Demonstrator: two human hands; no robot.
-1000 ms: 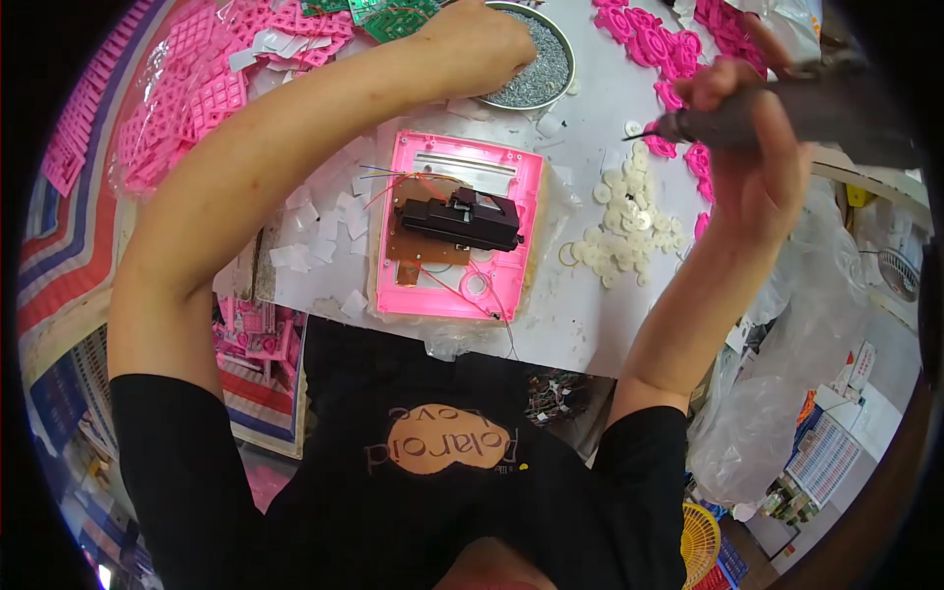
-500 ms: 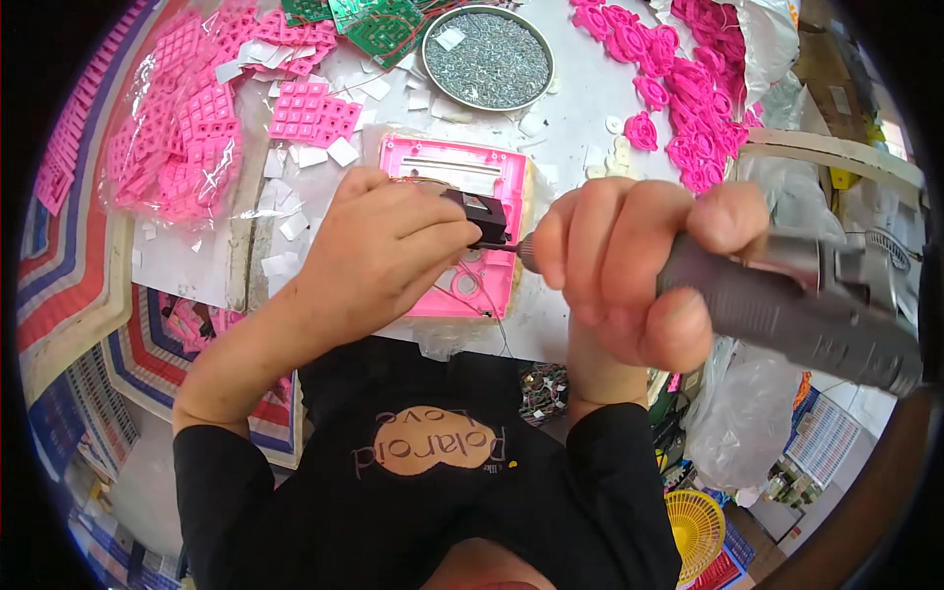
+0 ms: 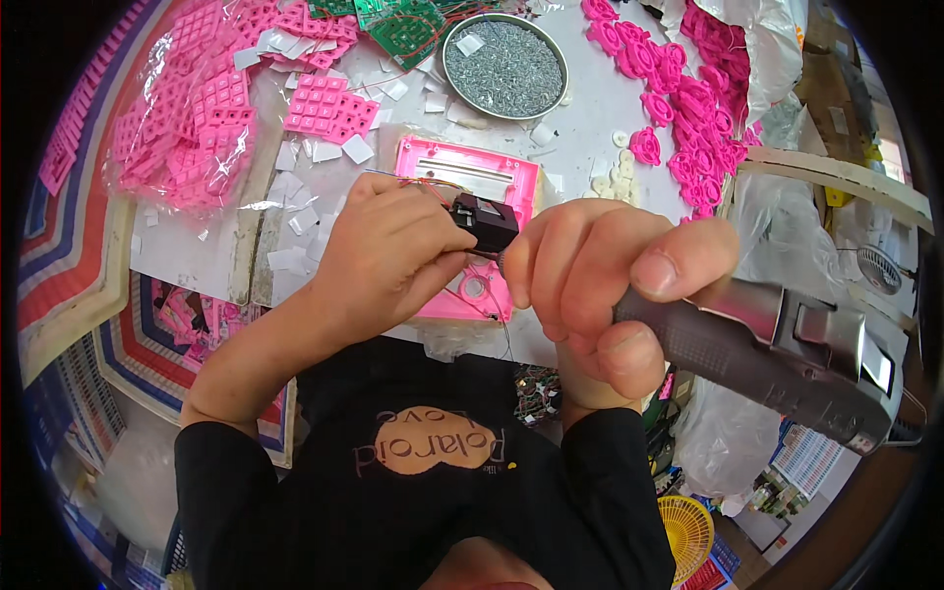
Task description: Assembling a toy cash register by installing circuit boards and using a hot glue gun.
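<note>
Hands close together over the pink housing now, and we are right on top of the work. Our left hand is pinched around a small black component, holding it just above the open pink shell that lies flat on the counter. Our right hand is clenched around a grey powered screwdriver, whose long body runs out to our right and slightly downward while its tip, hidden behind our fingers, points left toward the black part. So the component sits immediately left of the tool end, touching or nearly so; we cannot tell which. Thin wires trail from the part across the shell. Farther off, a round metal tray of screws sits beyond the housing, with pink keypads to the left and pink rings to the right.
</note>
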